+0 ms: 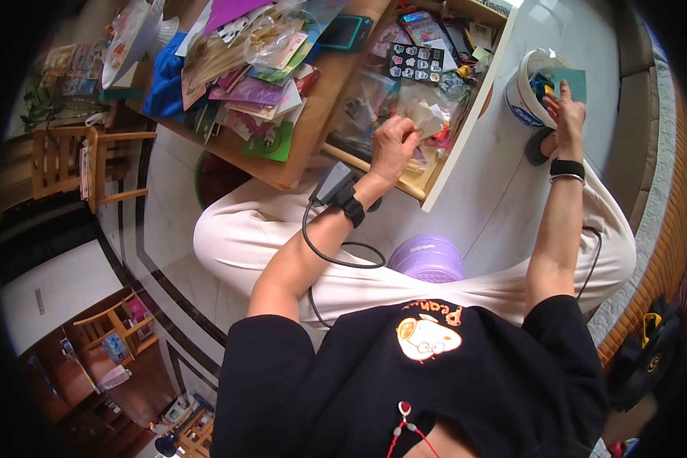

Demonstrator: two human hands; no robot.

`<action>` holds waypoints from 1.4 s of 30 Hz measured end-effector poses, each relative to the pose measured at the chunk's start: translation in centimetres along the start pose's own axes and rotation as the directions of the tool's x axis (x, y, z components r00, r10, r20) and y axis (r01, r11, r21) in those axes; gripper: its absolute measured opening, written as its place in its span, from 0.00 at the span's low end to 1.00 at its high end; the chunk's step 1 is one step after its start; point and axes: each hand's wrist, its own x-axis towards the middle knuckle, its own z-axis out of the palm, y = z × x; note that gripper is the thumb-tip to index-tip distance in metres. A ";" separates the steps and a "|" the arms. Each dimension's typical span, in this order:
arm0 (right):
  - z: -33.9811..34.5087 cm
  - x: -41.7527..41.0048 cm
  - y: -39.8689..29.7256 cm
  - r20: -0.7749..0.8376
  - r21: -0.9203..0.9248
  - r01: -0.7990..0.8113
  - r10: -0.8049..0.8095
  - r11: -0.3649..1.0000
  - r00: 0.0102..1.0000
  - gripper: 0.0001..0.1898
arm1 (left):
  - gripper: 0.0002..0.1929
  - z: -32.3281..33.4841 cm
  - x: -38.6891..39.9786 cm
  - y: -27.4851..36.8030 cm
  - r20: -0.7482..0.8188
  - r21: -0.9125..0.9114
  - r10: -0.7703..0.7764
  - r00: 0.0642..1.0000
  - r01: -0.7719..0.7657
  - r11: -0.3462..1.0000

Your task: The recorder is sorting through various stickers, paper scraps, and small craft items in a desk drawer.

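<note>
My left hand [395, 146] is over the open drawer [495, 86], pinching small whitish paper pieces [429, 122] between thumb and fingers. Farther right, my right hand [567, 114] holds a teal square of paper or card [572, 83] at the rim of a white bucket [518, 94]. Green, blue and yellow items show inside that bucket. In the drawer lie a black sticker sheet [416, 62], clear plastic bags [366, 94] and many small colourful items. The hand and papers hide part of the drawer's near end.
A wooden table [297, 151] left of the drawer bears a pile of papers and cards [257, 94], a blue cloth or bag [169, 80] and a teal-edged tablet-like device [343, 33]. A purple stool or tub [426, 257] stands between my legs. A cable [343, 264] hangs from my left forearm.
</note>
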 end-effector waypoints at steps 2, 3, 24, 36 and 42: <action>0.8 -1.1 -0.4 0.033 -0.370 0.004 0.009 0.929 0.999 0.22 | 0.06 0.1 -0.1 0.4 -0.012 0.023 0.053 0.999 -0.052 0.998; 2.0 -2.1 0.3 0.096 -0.441 0.073 -0.033 0.894 0.995 0.25 | 0.05 0.2 0.0 0.7 -0.025 0.044 0.104 0.994 -0.103 0.994; 8.2 -11.5 4.7 0.743 0.144 -0.328 0.117 0.934 0.659 0.12 | 0.06 -1.6 0.8 0.3 0.035 -0.661 -0.499 0.866 0.394 0.638; 7.6 -11.3 4.3 0.646 0.148 -0.063 -0.049 0.987 0.762 0.09 | 0.04 -0.1 -0.2 1.0 0.012 -0.451 -0.407 0.913 0.369 0.813; 8.2 -11.7 4.3 0.583 0.100 0.001 -0.060 0.995 0.810 0.09 | 0.06 0.3 -0.3 1.6 -0.079 -0.170 -0.285 0.955 0.269 0.948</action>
